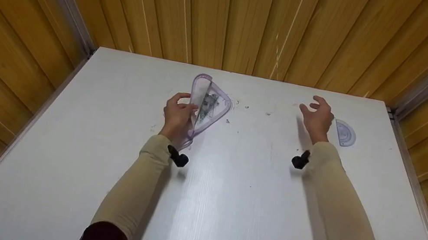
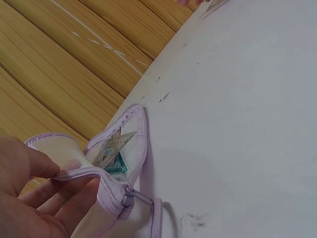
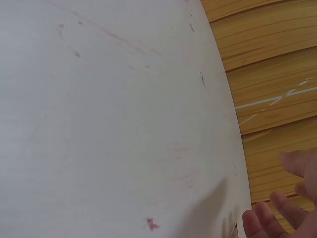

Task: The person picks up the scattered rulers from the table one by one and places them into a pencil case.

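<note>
My left hand (image 1: 178, 113) pinches the edge of a see-through pouch (image 1: 225, 103) with lilac trim and a zipper. The left wrist view has the thumb and fingers of the left hand (image 2: 29, 193) on the lilac rim, with the mouth of the pouch (image 2: 108, 191) spread apart. Inside lie clear, flat pieces (image 2: 115, 151), one with a green edge, partly hidden by the pouch wall. Over the table's right side, my right hand (image 1: 318, 120) holds nothing, its fingers loosely bent and apart. A clear bluish protractor (image 1: 345, 134) lies flat just right of it.
The white table (image 1: 233, 211) carries small dark marks and scuffs near its far edge. Ribbed wood-patterned walls (image 1: 249, 20) rise behind it and along both sides. A small black wrist camera (image 1: 300, 160) sits by the right cuff, another (image 1: 178, 158) by the left.
</note>
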Demonstrator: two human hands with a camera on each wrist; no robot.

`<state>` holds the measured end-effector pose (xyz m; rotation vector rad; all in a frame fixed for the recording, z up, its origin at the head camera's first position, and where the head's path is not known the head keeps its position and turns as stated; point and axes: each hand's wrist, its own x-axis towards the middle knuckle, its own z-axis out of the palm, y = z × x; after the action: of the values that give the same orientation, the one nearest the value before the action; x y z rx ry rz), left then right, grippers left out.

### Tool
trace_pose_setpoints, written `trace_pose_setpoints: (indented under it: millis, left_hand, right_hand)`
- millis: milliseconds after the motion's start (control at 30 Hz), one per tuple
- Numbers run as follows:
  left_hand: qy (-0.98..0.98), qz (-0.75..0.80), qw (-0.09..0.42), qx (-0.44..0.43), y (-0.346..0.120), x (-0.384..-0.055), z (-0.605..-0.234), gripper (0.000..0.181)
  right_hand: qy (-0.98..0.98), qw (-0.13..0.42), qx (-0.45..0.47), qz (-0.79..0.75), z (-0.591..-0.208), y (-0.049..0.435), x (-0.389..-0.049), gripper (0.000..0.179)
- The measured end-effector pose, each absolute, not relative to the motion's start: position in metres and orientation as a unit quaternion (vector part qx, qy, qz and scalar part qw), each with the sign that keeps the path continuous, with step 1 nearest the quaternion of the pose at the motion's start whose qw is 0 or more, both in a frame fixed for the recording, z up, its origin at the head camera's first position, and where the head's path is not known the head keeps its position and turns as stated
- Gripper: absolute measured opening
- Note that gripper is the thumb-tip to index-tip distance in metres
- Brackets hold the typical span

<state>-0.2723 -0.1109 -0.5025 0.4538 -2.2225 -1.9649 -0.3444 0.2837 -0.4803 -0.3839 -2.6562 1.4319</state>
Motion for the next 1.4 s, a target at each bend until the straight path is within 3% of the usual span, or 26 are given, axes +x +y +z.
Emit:
trace_pose_setpoints:
  millis: [200, 900, 1400]
  left_hand:
    - [-0.747, -0.644, 0.074, 0.145, -0.11, -0.271, -0.501, 0.039]
    - [-0.748, -0.642, 0.072, 0.154, -0.111, -0.273, -0.501, 0.04]
    - [-0.758, -0.629, 0.074, 0.159, -0.11, -0.271, -0.503, 0.038]
  right_hand:
    - [-0.87, 0.068, -0.12, 0.474, -0.482, 0.296, -0.341, 0.059]
    - [-0.868, 0.051, -0.155, 0.468, -0.488, 0.317, -0.335, 0.063]
    - [-0.899, 0.031, -0.164, 0.406, -0.5, 0.327, -0.323, 0.076]
